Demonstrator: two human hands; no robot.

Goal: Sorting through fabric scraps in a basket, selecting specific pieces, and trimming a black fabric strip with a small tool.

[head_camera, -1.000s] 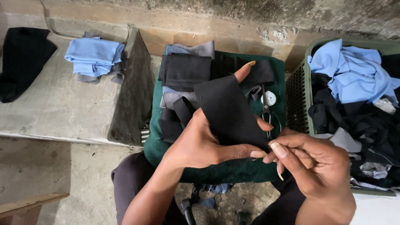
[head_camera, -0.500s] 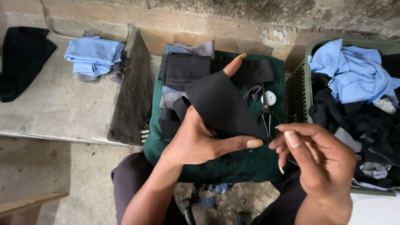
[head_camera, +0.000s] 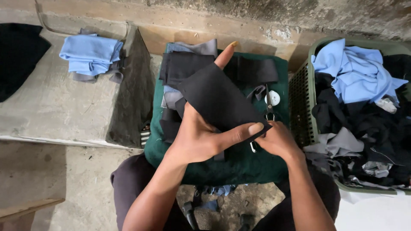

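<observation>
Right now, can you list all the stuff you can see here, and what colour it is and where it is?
Black cloth piece: one, black, held up in the left hand over the cushion.
Scissors: one pair, dark blades, on the cushion under the right hand.
Green cushion: one, dark green, on the person's lap.
Cut cloth pieces: several, black and grey, stacked on the cushion.
White round object: one, white, beside the scissors.
Green plastic basket: one, green, at right, full of blue, black and grey clothes.
Folded blue cloth: one pile, light blue, on the concrete ledge at left.
Black cloth: one, far left.
Left hand: holds the black piece.
Right hand: on the scissors' handles.
</observation>
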